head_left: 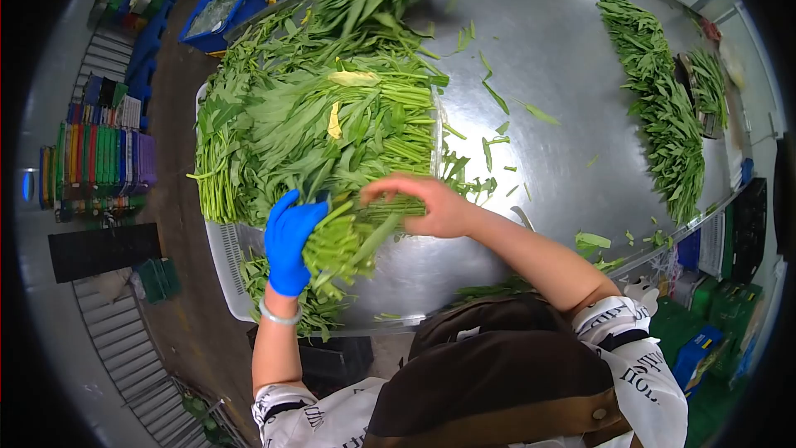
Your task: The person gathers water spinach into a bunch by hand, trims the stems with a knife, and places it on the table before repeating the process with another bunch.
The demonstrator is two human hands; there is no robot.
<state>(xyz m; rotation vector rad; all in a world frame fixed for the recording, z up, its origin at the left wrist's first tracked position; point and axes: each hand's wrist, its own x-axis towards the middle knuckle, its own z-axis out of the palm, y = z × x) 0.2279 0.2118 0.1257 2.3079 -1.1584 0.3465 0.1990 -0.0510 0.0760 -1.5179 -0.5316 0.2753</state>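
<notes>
Your blue-gloved left hand (pixel 290 247) was closed around a bundle of leafy green stems (pixel 338 250), seemingly to keep them together. Your bare right hand (pixel 444 206) was partly open beside it, fingers curled, apparently empty. Beyond, the large leafy green heap (pixel 282 124) lay on the shiny metal bench (pixel 547 158), probably for easy reach.

Glare whitens the metal table (pixel 555 162); edges curve darkly.
</notes>
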